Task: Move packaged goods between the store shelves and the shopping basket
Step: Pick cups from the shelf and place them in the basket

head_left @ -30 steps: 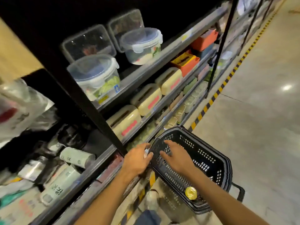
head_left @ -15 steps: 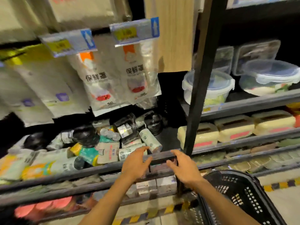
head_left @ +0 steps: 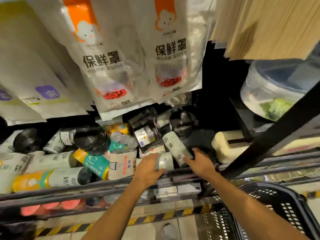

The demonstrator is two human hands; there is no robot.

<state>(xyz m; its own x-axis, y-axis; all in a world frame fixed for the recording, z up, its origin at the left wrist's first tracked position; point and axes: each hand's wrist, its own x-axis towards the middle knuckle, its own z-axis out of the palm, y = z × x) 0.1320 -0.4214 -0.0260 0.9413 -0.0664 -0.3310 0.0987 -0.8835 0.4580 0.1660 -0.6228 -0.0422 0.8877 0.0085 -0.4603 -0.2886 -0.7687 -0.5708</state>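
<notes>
Crowded shelf (head_left: 69, 188) up front — left hand (head_left: 149, 168) curls round a short roll (head_left: 165, 161), right hand (head_left: 201, 161) pinches a long roll (head_left: 175, 148) beside it — a quick tug could spill other rolls (head_left: 57, 160) left of both hands, missing the basket (head_left: 285, 203) below the right hand.

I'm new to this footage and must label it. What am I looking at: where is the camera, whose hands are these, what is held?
No machine here: a person wears a camera on the head, so this one view looks down along both bare arms. The left hand grips a short pale roll on a shelf crowded with wrapped rolls. The right hand touches a longer pale roll beside it; blur hides whether it grips. White bags with orange tops hang above. A black shopping basket sits at lower right.
</notes>
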